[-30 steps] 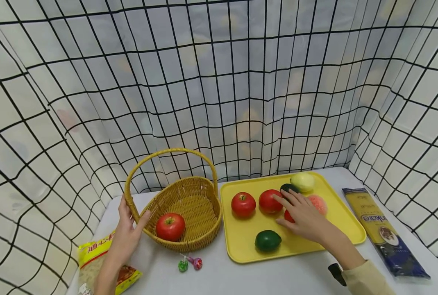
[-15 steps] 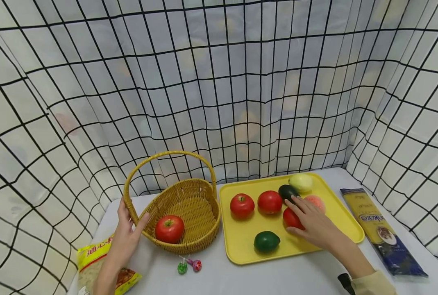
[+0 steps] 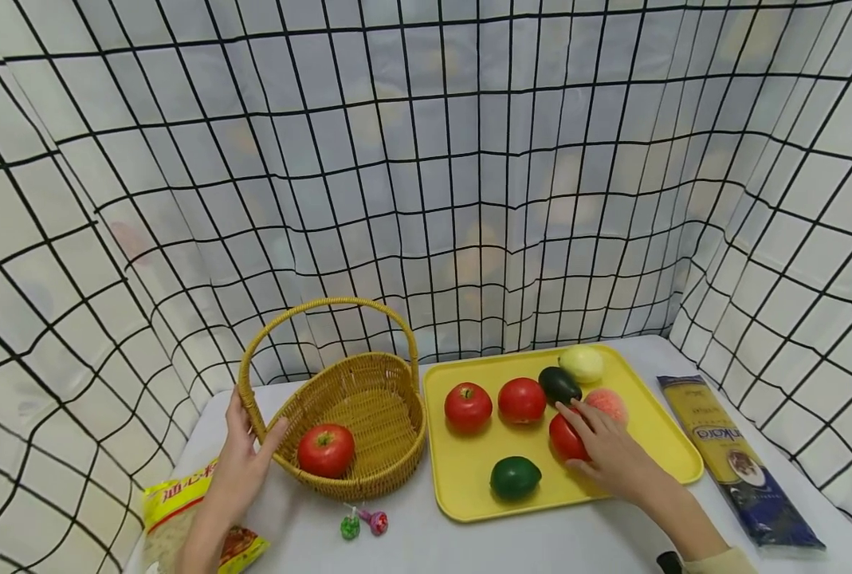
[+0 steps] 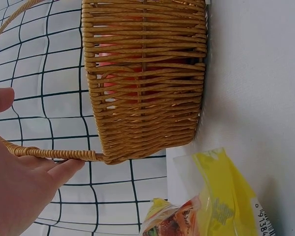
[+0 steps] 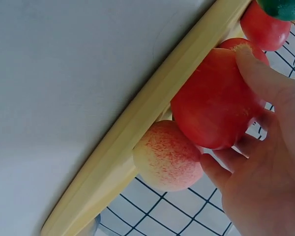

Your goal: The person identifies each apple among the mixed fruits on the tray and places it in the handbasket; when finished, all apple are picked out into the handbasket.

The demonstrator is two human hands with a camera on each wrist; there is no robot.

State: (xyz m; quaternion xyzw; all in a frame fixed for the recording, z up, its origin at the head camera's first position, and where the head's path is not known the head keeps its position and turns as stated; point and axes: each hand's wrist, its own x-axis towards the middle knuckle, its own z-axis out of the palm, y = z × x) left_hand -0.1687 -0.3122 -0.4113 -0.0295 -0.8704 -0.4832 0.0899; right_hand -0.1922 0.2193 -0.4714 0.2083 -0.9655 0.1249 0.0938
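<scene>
One red fruit (image 5: 214, 105) fills my curled right hand (image 3: 608, 456) on the yellow tray (image 3: 457, 490); I judge this grasping, needing a sure hold, though some fingertips are hidden. My left hand (image 3: 245, 469), fingers extended, touches the basket handle (image 3: 335, 301). A peach (image 5: 168, 156) crowds the fruit; open tray lies leftward, inside the rim.

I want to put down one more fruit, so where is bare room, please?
The basket has bare floor behind and right of its red fruit. The yellow tray is bare left of the front green fruit and right of the peach. It is crowded where the right hand grips another red fruit, with the peach and the dark green fruit close by.
</scene>
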